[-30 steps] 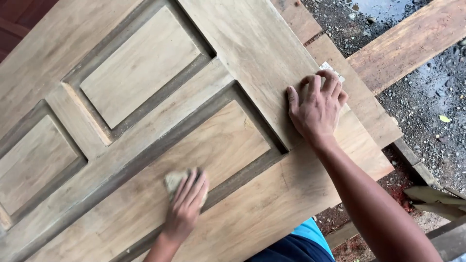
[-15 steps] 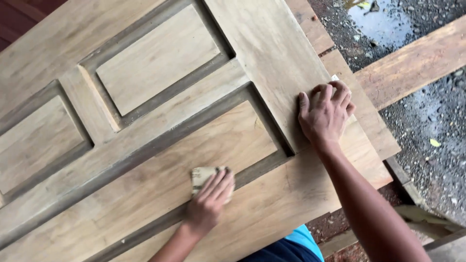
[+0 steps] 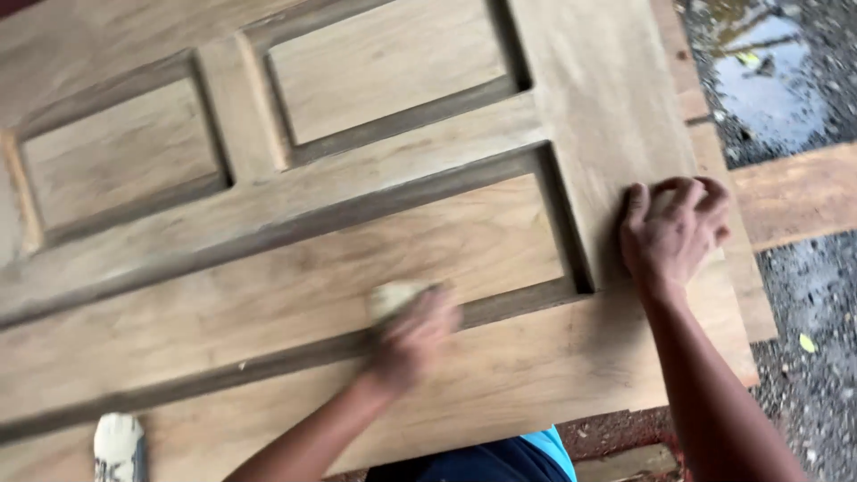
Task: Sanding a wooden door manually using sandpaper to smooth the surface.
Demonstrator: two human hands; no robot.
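Note:
A bare wooden panelled door (image 3: 268,295) lies flat and fills most of the head view. My left hand (image 3: 412,337) presses a folded tan piece of sandpaper (image 3: 391,299) onto the large lower panel, close to the dark groove along its near edge; the hand is blurred. My right hand (image 3: 671,234) rests flat on the door's right stile, fingers curled over its outer edge, with a bit of pale material under the fingertips.
Wooden planks (image 3: 794,192) lie under and beyond the door on the right. Wet gravel with a puddle (image 3: 768,80) lies at the right. A white rounded object (image 3: 119,446) sits on the door's near edge at lower left.
The view has swung so the door sits more level in frame. My left hand has moved the sandpaper rightward along the lower panel. My right hand stays on the stile.

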